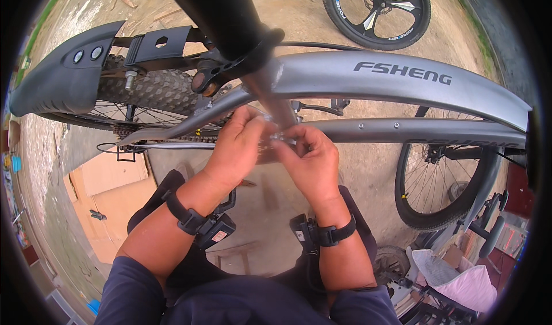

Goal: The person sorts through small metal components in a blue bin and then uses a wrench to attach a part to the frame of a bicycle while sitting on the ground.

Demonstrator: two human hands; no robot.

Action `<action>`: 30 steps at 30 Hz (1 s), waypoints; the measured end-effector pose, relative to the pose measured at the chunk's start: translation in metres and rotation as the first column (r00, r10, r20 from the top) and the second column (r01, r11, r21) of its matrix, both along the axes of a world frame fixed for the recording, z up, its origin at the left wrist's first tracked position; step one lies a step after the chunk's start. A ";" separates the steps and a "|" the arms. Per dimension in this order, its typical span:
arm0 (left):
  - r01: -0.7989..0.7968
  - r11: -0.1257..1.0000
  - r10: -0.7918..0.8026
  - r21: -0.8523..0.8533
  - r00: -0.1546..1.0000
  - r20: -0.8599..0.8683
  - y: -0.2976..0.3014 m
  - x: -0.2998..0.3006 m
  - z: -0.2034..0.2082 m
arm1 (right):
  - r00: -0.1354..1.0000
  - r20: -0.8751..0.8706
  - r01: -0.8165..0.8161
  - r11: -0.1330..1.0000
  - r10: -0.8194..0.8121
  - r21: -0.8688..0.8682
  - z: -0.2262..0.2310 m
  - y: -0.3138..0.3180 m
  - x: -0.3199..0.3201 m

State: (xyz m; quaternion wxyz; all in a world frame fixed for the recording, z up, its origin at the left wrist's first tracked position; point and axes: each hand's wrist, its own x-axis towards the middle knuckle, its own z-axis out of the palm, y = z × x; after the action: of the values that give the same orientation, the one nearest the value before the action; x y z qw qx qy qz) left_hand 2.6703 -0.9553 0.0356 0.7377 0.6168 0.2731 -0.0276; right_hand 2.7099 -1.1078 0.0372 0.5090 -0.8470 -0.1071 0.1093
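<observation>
A silver-grey bicycle frame [322,75] lies across the view in front of me, its black seat post [224,14] rising toward the top. My left hand [241,138] is closed, fingers pinched together beside the seat tube [280,109]. Close to its right, my right hand [312,155] is closed too, thumb and forefinger curled together. Between the fingertips is a small, shiny metal part [278,136], blurred and partly covered; its kind does not show. Both hands are near the lower frame tube [368,129], around the seat tube's lower section.
A black mudguard [63,75] covers part of the knobby rear tyre [155,86] at left. The front wheel [402,193] stands at right; another spoked wheel [376,14] shows beyond. Cardboard [109,181] with a small dark tool [98,214] lies left. Bicycle parts crowd the lower right.
</observation>
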 end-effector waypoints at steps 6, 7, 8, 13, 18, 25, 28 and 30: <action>-0.018 1.000 0.018 0.007 1.000 0.005 -0.003 0.000 0.004 | 0.998 -0.058 -0.001 1.000 0.000 -0.010 0.005 -0.001 0.002; -0.019 1.000 0.019 0.011 1.000 0.015 -0.004 -0.001 0.004 | 0.998 -0.056 -0.003 1.000 0.002 -0.015 0.006 -0.001 0.002; -0.010 0.999 0.009 0.036 1.000 0.028 -0.005 -0.002 0.006 | 0.999 -0.055 -0.005 1.000 0.004 -0.020 0.006 -0.001 0.002; 0.009 0.996 -0.022 0.089 0.990 0.138 -0.007 -0.003 0.003 | 0.998 -0.061 0.001 1.000 0.000 0.010 0.002 0.000 0.002; 0.038 0.968 -0.068 0.248 0.991 0.114 -0.004 -0.002 0.006 | 0.999 -0.050 -0.010 1.000 0.010 0.001 0.003 0.000 0.003; 0.029 0.977 -0.042 0.209 0.998 0.055 -0.003 -0.008 0.000 | 1.000 -0.010 -0.020 0.999 0.020 0.031 0.002 0.000 0.002; -0.007 0.985 -0.007 0.173 0.997 0.079 -0.004 -0.008 -0.003 | 0.998 0.061 -0.025 0.997 0.020 0.077 0.001 0.001 0.000; 0.013 0.977 -0.031 0.211 0.996 0.079 -0.003 -0.007 0.000 | 0.996 0.083 -0.037 0.997 0.031 0.069 0.002 0.001 0.000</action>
State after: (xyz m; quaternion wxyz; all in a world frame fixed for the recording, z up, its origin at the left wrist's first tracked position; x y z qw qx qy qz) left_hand 2.6631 -0.9586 0.0358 0.6786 0.6949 0.2372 0.0185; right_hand 2.7096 -1.1065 0.0393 0.5319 -0.8304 -0.1459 0.0791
